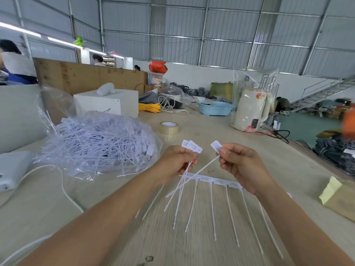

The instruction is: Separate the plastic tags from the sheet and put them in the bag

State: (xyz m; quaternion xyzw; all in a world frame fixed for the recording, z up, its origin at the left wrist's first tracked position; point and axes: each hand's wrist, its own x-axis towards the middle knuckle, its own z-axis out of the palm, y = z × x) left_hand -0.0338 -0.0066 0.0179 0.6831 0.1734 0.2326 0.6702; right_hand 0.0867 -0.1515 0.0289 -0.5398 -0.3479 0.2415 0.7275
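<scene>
Now two loose tags (192,146) are pinched in the left hand (175,162), fingers curled round their thin tails, flat heads up. One tag (216,145) is pinched by its head in the right hand (243,166), its tail slanting down toward the left. Below the hands, the sheet (217,182) lies on the table (221,131) (several tags are attached to it). The bag (96,143), full of tags, lies at left, near the tape roll (169,128).
</scene>
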